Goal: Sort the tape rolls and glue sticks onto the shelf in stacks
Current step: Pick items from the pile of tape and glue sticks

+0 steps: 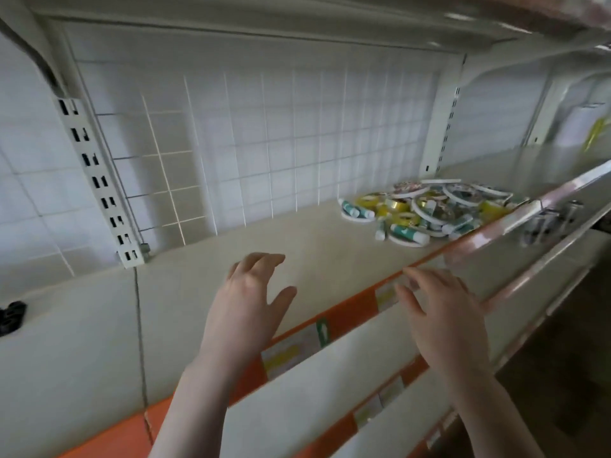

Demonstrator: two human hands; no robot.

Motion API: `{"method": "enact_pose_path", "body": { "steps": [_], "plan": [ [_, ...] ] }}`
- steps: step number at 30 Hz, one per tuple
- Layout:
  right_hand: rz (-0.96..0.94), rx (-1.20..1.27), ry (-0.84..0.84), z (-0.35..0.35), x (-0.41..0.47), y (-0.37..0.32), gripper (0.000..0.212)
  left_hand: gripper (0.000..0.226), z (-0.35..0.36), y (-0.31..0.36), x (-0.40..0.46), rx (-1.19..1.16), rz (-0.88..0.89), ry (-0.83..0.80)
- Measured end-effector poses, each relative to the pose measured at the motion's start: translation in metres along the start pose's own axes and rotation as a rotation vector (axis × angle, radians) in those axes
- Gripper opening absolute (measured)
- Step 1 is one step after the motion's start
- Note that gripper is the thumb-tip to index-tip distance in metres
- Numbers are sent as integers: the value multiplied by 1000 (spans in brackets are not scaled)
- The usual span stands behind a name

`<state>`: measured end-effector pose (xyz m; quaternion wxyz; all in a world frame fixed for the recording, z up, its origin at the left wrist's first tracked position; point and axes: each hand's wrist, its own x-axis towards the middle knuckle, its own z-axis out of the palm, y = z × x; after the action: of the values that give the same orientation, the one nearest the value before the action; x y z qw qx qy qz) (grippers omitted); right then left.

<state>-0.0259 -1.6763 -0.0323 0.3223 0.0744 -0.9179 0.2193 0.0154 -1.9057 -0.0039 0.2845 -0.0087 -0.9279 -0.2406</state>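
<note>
Tape rolls [426, 211] and glue sticks [409, 235] heaped unsorted near shelf [330, 239] front edge, right. Left hand [250, 299] and right hand [443, 312] spread wide, empty, poised by front edge for reaching.

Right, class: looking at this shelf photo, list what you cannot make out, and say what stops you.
- Pile of tape rolls and glue sticks, head view: too small and jumbled to count; the lower items are covered by the ones on top.
- Yellow thing, far right: blurred and cut off by the frame edge.
- Shelf-edge labels: print blurred, partly behind the left hand.
- Black object, left: cut off by the edge.
</note>
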Motion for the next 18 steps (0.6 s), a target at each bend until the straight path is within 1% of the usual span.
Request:
{"method": "enact_pose_path", "body": {
  "steps": [4, 10, 13, 16, 18],
  "plan": [
    [-2, 0, 34, 15, 58, 49, 26, 44, 40, 25, 57, -7, 9, -4],
    [-27, 97, 89, 37, 130, 112, 23, 43, 95, 53, 115, 29, -40, -6],
    [-109, 121, 70, 53, 166, 144, 21, 42, 126, 66, 135, 81, -111, 15],
    [-221, 217, 15, 67, 205, 174, 22, 40, 153, 82, 155, 117, -214, 64],
    [-293, 252, -6, 74, 227, 189, 22, 39, 167, 91, 169, 148, -282, 54]
  ]
}}
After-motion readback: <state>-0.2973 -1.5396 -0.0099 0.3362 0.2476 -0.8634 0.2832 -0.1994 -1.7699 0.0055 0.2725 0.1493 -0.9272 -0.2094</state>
